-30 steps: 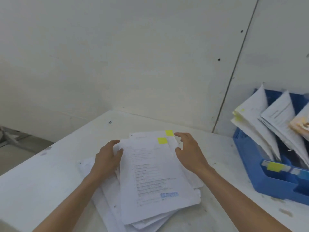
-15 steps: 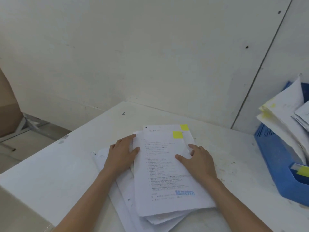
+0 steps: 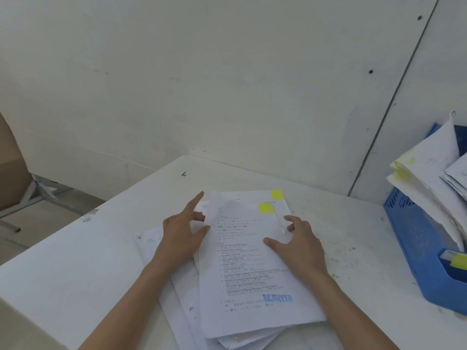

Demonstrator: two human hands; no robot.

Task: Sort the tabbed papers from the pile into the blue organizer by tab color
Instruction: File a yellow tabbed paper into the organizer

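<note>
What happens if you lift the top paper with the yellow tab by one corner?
Probably floppy: the top paper looks thin, and similar papers in the blue organizer already sag. It likely slides easily, since the pile under it lies fanned out. Probably very light.

The pile of tabbed papers is lying on the white tabletop, its sheets fanning out unevenly. The top sheet is lying face up, showing printed lines and a blue "REJECTED" stamp near its near end, its far left corner blurring. A yellow tab is sitting at its far right corner, and a second yellow tab is peeking out just beyond. Well apart to the right, the blue organizer is standing, partly cut off, holding leaning white papers with yellow-marked edges.
</note>
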